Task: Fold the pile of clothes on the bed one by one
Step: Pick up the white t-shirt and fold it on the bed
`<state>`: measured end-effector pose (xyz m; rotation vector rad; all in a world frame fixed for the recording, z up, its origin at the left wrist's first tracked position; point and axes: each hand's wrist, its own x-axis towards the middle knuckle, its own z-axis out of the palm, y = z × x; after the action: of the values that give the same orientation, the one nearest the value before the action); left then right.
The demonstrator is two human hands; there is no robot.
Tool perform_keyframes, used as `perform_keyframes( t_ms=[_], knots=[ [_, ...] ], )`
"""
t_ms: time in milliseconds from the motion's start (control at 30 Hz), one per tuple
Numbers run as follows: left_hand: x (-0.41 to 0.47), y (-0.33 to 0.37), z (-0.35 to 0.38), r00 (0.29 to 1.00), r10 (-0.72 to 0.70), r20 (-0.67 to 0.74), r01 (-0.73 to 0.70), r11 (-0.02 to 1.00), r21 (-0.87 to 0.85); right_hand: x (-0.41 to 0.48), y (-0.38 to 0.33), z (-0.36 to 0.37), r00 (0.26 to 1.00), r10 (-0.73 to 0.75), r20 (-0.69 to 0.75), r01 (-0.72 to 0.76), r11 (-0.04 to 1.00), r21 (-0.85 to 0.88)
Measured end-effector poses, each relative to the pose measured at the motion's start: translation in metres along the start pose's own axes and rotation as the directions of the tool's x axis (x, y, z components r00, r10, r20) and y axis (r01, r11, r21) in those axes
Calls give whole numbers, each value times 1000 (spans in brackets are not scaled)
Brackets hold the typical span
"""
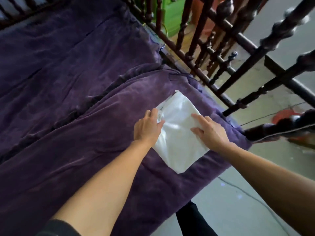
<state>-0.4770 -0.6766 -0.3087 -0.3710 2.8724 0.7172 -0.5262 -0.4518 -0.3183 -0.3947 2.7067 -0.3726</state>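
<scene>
Sleeve [58, 226]: black cuff at the bottom edge; the left forearm runs from it up to the cloth
Leg [194, 220]: dark trouser leg on the floor [238, 193], just beside the bed's near edge
Cloth [179, 138]: white, folded to a compact rough rectangle, flat on the bed's purple cover [85, 133] near its right-hand corner; layers at the far corner sit uneven
Left grip [148, 128]: on the cloth's left edge, thumb on top, fingers bent at the hem; cannot tell whether it pinches the edge or only rests there
Right grip [211, 132]: fingers straight and spread, pressed flat on the cloth's right side, clamped on nothing
Rail [196, 65]: dark turned-wood spindles along the bed's far-right side, apart from the cloth
Pile: no other clothes in view; number left unknown
Step (judged): final smoothing of this piece; the fold looks nearly done
Progress (judged): cannot rate beyond this one item
Next move calls for: pressing out the mid-cloth creases, squaring the loose far corner, then moving the bundle aside with both grips so the layers do not splay
Risk (judged): thin cloth may drag on the plush cover and open if slid
</scene>
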Motion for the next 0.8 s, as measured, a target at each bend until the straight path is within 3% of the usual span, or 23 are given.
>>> perform_keyframes(
  t_ms=[233,300,400,467,533,700,800],
  knots=[
    [83,64,76,990,-71,123,75,997,-28,65,104,-1,997,60,50,-58,998,-34],
    [95,65,99,990,-61,129,57,998,38,73,123,10,997,74,20,-72,994,-89],
    [92,54,127,993,-27,117,5,983,183,75,135,30,993,-114,-31,105,969,-222],
    [78,43,147,982,4,188,-45,975,216,71,139,51,976,-200,84,215,939,-270],
    [67,34,166,961,-10,276,-58,970,236,68,144,72,960,-166,227,229,931,-284],
    [80,31,166,923,-47,381,-56,965,254,75,141,77,941,-108,322,220,916,-334],
    [68,31,135,936,-84,342,1,972,236,71,123,59,945,-94,314,220,892,-395]
  ],
)
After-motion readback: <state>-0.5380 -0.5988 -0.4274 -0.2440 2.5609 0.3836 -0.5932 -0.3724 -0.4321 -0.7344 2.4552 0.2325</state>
